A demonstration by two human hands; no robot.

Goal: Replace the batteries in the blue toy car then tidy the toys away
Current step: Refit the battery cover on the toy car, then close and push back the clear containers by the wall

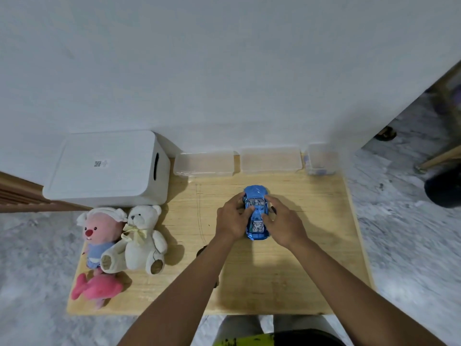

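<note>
A shiny blue toy car rests on the wooden table, its nose pointing away from me. My left hand grips its left side and my right hand grips its right side, fingers curled over the roof. At the table's left edge lie a cream teddy bear, a pink plush in a white cap and a pink fish-like plush. I see no batteries.
A white lidded storage box stands at the back left. Two clear plastic containers and a small clear tub line the wall. The floor drops off on both sides of the table.
</note>
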